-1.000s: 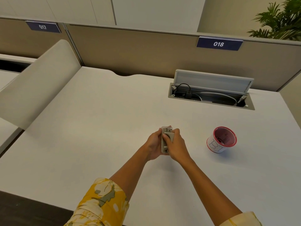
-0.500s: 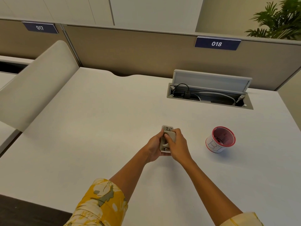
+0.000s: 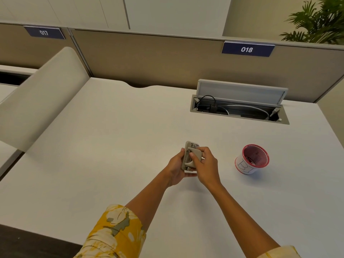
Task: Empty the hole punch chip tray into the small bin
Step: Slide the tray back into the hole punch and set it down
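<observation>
A small beige hole punch (image 3: 190, 156) is held just above the white desk (image 3: 111, 146), a little in front of me. My left hand (image 3: 176, 167) cradles its body from the left and below. My right hand (image 3: 205, 165) grips its handle side, thumb and fingers wrapped around the beige lever. The small bin (image 3: 251, 159), a white paper cup with a red rim and a handwritten label, stands upright on the desk to the right of my hands, clearly apart from them. Dark scraps lie inside it.
An open cable hatch (image 3: 240, 108) with cords sits at the back right of the desk. A beige partition (image 3: 149, 58) with number plates runs along the far edge, and a curved side divider (image 3: 37, 101) stands at the left.
My hands and the punch stay in nearly the same spot. The right hand has shifted slightly on the lever, and the punch body shows a little more.
</observation>
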Demonstrator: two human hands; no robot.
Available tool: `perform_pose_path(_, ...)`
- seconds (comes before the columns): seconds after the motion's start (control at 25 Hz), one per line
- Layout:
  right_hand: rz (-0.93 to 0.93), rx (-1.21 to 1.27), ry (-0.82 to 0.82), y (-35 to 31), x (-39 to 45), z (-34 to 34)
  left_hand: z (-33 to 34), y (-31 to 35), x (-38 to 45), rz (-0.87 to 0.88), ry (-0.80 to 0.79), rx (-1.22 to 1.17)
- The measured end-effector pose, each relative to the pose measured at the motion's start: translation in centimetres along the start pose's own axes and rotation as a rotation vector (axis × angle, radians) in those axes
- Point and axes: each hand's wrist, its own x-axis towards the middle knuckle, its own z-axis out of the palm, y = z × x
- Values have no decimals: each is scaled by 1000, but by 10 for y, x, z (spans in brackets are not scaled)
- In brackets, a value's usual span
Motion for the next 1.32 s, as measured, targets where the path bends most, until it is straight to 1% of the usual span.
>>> perform_pose_path(0.28,-35,-1,3,-2,1,-1,-1,1,2,6,42,-62)
perform_pose_path(0.64,-18,14,-11,0,2,-2,-1,-4,4,-23,18,-52)
perform_pose_path(0.88,-19,-36,-1,1,4,-5,-1,-6,1,-25,1,-67)
perform_pose_path(1.04,-15,1,-19,0,1,-4,0,-5,0,-25,7,-68)
perform_pose_path(1.32,-3,-53,-51,2,0,-6,0,-4,-2,-4,-20,-62)
